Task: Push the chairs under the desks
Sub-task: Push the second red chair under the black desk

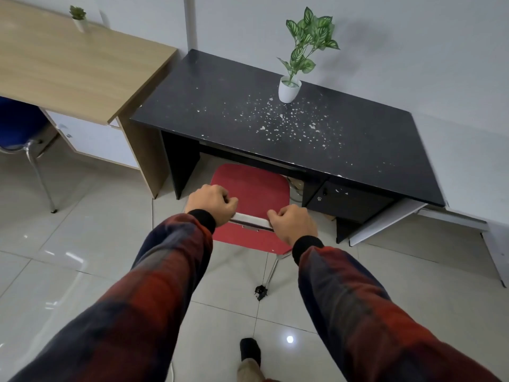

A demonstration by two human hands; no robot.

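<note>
A red chair [252,188] stands in front of the black desk [289,133], the front of its seat under the desk's edge. My left hand [210,202] grips the top of the chair's backrest at its left end. My right hand [293,223] grips the same top edge at its right end. A blue chair [16,124] with chrome legs sits at the far left, partly under the wooden desk [74,59].
A potted plant in a white pot [289,91] stands on the black desk near the wall. A small plant [80,19] is on the wooden desk. A white panel [385,221] leans at the black desk's right side. My shoe [250,351] is on the glossy tile floor.
</note>
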